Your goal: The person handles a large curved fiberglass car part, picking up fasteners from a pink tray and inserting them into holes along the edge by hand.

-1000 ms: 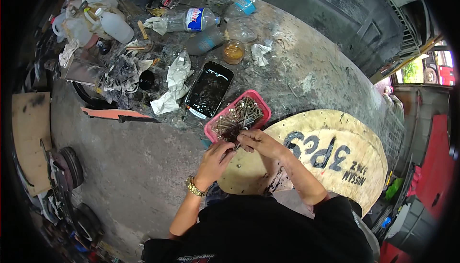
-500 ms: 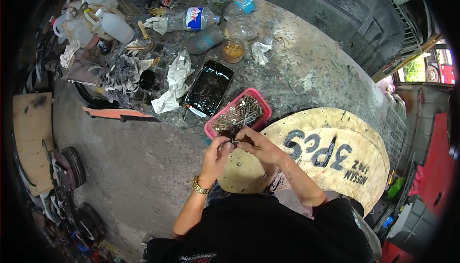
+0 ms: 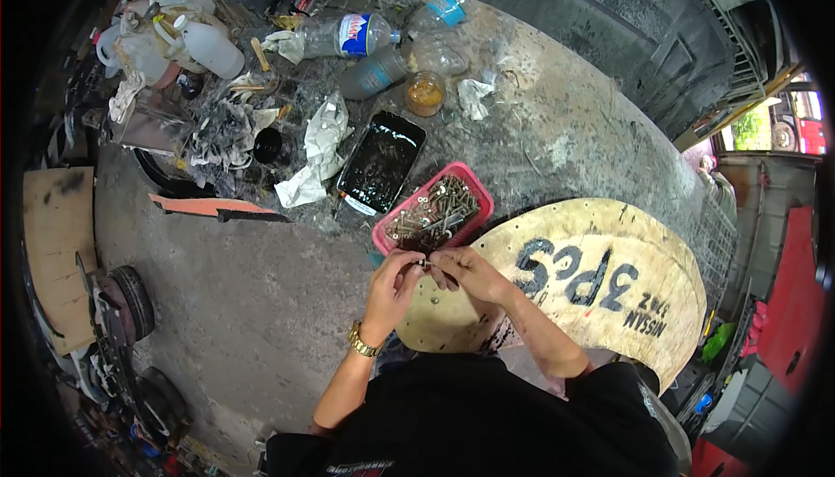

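Observation:
My left hand [image 3: 394,284] and my right hand [image 3: 470,272] meet at the near edge of a pink plastic basket [image 3: 380,238]. Pinched between the fingertips of both is a small bolt [image 3: 424,262], mostly covered by the fingers. Inside the basket lies a heap of loose bolts [image 3: 439,207], with a few pale washers or nuts among them. Beyond it to the left sits a black tray [image 3: 383,160] of dark, glossy liquid.
A curved wooden panel [image 3: 626,242] with painted lettering lies right of my hands. Crumpled paper [image 3: 323,142], plastic bottles [image 3: 361,35], a tub of orange-brown stuff [image 3: 424,93] and white jugs [image 3: 209,48] crowd the worktop's far left. Tyres [image 3: 135,303] stand low on the left.
My right fingers have shifted slightly lower and curl more under the bolt. Both hands remain together at the basket's near edge. The other things look unmoved.

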`<state>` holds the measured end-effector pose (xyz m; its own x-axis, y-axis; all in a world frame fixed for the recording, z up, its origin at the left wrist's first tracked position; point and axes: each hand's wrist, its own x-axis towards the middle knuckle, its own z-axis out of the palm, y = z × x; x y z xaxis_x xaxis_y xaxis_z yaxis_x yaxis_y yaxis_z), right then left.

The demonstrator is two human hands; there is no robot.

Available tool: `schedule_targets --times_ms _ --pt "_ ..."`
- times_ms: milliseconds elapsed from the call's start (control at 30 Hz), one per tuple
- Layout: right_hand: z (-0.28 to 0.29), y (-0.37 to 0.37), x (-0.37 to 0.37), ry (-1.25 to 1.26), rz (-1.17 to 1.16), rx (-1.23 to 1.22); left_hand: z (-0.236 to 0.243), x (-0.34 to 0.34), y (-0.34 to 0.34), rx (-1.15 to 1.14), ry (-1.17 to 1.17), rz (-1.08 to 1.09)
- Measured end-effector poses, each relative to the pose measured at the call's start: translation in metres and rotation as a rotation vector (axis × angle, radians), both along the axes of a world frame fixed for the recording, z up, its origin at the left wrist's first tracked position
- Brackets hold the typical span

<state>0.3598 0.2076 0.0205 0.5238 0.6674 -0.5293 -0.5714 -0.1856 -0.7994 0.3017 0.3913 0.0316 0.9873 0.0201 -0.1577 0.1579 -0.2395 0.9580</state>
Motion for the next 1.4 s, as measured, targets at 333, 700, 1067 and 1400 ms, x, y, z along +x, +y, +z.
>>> schedule_targets --times_ms 333,700,1067,1400 --pt "0.006 0.021 -0.005 -0.161 0.043 -0.059 -0.002 -0.022 0.007 -0.678 0.200 0.233" --pt "-0.057 -0.003 0.083 -0.909 0.458 -0.732 -0.007 -0.030 0.028 -0.609 0.245 0.278" --pt "-0.058 0.034 0.067 -0.972 0.413 -0.564 -0.005 -0.030 0.039 -0.644 0.268 0.295" --pt "-0.090 0.065 0.043 -1.138 0.458 -0.795 0.001 -0.032 0.044 -0.769 0.292 0.332"
